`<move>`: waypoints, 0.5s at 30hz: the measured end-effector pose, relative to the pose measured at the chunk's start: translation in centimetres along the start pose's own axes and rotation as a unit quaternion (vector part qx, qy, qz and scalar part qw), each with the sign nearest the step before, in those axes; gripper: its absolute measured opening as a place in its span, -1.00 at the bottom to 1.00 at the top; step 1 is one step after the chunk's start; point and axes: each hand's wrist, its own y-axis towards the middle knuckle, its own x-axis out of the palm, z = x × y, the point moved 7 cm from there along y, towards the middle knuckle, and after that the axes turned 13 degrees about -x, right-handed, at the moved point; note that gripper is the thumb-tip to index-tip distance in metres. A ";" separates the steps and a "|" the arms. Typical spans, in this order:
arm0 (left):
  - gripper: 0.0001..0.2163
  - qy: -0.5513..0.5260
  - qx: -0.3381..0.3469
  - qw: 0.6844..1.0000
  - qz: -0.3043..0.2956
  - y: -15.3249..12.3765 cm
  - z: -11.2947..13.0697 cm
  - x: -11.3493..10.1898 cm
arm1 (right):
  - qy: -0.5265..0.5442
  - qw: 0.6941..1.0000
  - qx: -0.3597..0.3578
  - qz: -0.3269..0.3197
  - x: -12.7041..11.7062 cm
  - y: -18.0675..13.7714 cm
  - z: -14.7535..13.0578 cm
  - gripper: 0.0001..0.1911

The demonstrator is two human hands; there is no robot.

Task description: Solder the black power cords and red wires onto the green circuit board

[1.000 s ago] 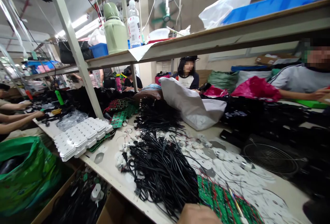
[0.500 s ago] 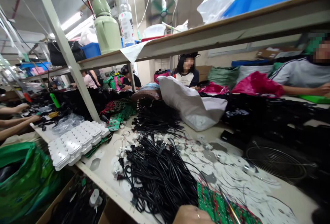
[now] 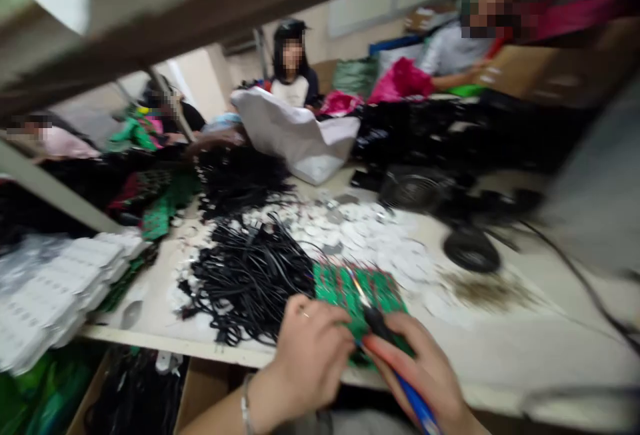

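Observation:
My right hand is closed around a soldering iron with a blue and black handle, its bright tip pointing away over a green circuit board panel. Thin red wires lie across the panel. At the panel's near left corner is my left hand, fingers curled and thumb side hidden; whatever it pinches is too blurred to make out. A heap of black power cords lies just beyond the left hand.
White discs spread behind the panel. Stacked white panels jut over the table edge at left. A white sack and black round grille stand farther back. An open carton sits below. Co-workers sit across the table.
The view has swung down and to the right. Both my hands now show over the circuit board panel, with the soldering iron in the right; earlier only part of one hand showed at the bottom.

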 end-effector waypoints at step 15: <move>-0.86 0.032 -0.165 0.979 -0.119 0.8 -2.3 -0.4 | 0.098 0.990 -0.068 0.071 -6.0 -0.7 -4.1 -0.65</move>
